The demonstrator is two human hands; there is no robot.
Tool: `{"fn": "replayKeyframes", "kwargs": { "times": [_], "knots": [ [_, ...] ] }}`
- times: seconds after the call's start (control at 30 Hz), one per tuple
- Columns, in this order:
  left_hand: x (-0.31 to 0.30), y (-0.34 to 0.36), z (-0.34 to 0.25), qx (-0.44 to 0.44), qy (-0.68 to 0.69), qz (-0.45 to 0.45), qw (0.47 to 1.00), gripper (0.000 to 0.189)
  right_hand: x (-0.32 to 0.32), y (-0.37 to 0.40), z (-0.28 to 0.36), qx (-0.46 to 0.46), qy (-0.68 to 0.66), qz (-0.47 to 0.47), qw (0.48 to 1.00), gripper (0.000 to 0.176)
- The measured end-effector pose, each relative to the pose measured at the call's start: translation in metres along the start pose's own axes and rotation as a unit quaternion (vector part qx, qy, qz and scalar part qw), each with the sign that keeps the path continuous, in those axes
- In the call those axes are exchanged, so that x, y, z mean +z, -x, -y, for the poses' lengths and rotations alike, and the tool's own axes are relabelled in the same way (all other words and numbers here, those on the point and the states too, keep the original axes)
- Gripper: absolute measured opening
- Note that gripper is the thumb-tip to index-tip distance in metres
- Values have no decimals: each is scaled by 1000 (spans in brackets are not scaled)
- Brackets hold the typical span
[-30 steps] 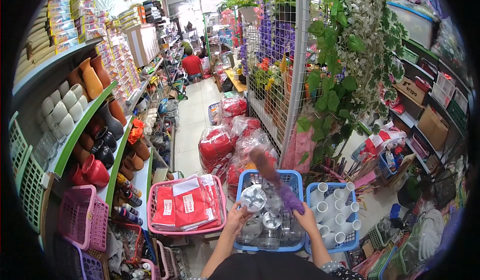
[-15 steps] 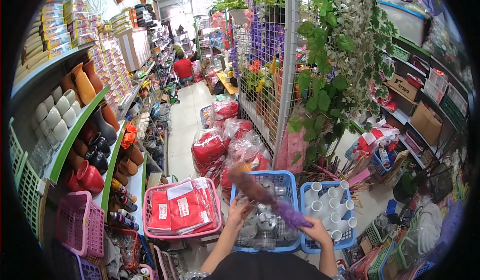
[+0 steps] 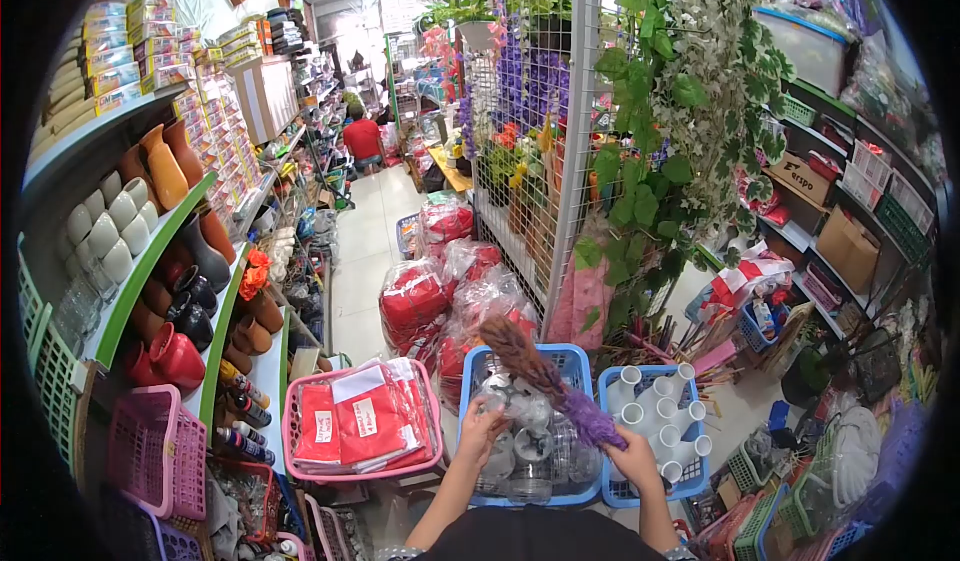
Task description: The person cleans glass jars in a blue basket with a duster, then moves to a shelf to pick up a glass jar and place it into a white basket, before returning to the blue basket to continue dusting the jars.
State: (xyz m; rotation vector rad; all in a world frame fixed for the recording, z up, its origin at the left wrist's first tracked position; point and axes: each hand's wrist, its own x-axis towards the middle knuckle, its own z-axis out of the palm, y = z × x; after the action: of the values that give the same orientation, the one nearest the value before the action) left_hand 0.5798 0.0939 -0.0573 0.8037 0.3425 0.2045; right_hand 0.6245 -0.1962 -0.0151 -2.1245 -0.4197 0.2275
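Two hands work over one basket: the right hand (image 3: 634,458) is clenched round the lower end of a purple and brown duster (image 3: 548,381), which slants up and away to the left so that its brown tip hangs above the far left corner of a blue basket (image 3: 570,356). The left hand (image 3: 480,429) has its fingers curled on a clear tub (image 3: 505,396) at the near left of that basket and seems to grip its edge, though the glare on the plastic makes the hold hard to read. More clear tubs fill the basket under both hands. I would judge the brushing to be under way, since the duster lies right over the tubs, but nothing shows which are already brushed and which are not. Just right of the right hand stands a second blue basket (image 3: 700,476) of white tubes (image 3: 650,401). Just left of the left hand is a pink basket (image 3: 300,401) of red packets (image 3: 360,411). Beyond the hands, red bagged bundles (image 3: 415,301) lie on the floor beside a wire rack (image 3: 555,161) hung with leaves and flowers. Far to the left, shelves carry vases (image 3: 165,171). Well down the aisle a person in a red top (image 3: 362,139) crouches, facing away. Both forearms are cut off at the lower edge, and the tub labels cannot be read.
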Motion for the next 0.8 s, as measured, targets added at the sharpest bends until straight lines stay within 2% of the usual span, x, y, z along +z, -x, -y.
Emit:
{"fn": "replayKeyframes", "kwargs": {
  "times": [0.07,0.1,0.13,0.17,0.23,0.37,0.43,0.5,0.57,0.6,0.7,0.73,0.77,0.8],
  "knots": [
    [5,-2,4,29,17,-4,999,40,-2,-2,-5,2,-17,-22,1000,40],
    [7,-1,3,55,32,-8,998,41,-4,-1,-11,-20,-32,48,998,40],
    [12,-2,-5,17,52,-3,998,40,-4,0,-16,-41,-47,117,991,40],
    [9,-3,-6,17,50,-2,999,40,-2,0,-19,-41,-48,116,991,40],
    [8,-2,-8,5,3,18,1000,37,2,-1,-15,4,-2,-15,1000,40],
    [8,-2,-4,14,1,20,1000,38,7,-2,-8,46,-13,-17,999,41],
    [2,-6,-1,22,13,58,998,47,10,-4,-6,41,-10,-15,999,41],
    [3,-1,4,50,15,-7,999,44,12,-7,-3,34,-8,-14,999,42],
    [0,3,-7,-22,-39,2,999,44,15,-10,-1,28,-4,-12,1000,43],
    [1,5,-7,-11,-26,17,999,45,14,-11,5,28,-4,-10,1000,43],
    [5,13,-13,-9,-34,-31,999,44,12,-13,10,63,-26,53,996,45],
    [-2,10,-6,49,18,-5,999,44,13,-16,-3,30,-55,116,991,44],
    [-11,9,-2,35,-18,-6,999,45,15,-17,-13,-3,-83,178,980,43],
    [-13,12,-4,35,-27,-5,999,47,15,-19,-7,-18,-95,154,983,42]
  ]
}}
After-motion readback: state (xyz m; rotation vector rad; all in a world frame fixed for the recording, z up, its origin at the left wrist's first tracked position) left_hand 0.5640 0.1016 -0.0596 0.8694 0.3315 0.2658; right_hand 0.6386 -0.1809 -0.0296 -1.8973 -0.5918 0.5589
